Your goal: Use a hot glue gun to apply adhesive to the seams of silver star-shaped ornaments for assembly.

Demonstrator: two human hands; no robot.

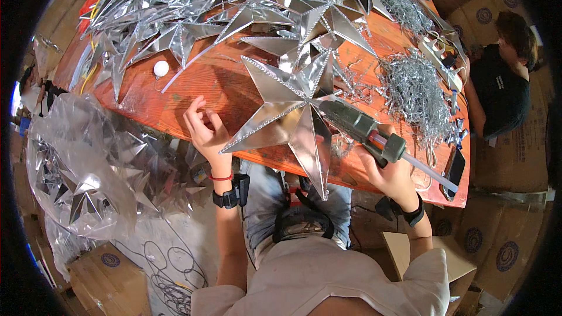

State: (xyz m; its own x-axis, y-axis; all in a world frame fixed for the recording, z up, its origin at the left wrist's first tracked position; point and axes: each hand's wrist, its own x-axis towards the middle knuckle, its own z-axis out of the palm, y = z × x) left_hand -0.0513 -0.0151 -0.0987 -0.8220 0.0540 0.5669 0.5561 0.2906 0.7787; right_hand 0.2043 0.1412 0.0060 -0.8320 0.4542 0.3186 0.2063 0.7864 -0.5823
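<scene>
Several right fingers (pixel 367 161) clasp glue gun (pixel 350 119); left fingers (pixel 195 112) loosely parted near star (pixel 301 98).

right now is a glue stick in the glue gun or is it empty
In: a whitish glue stick juts from the rear of the glue gun in the right hand.

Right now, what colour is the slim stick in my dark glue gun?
Slim stick: translucent white, head view.

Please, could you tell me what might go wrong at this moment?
The glue gun, gripped by the right hand, points toward the silver star; glue may drip where unwanted. One pointed tip lies by the left hand and could scratch it. The phone lies near the table edge, so a bump might knock it off.
</scene>
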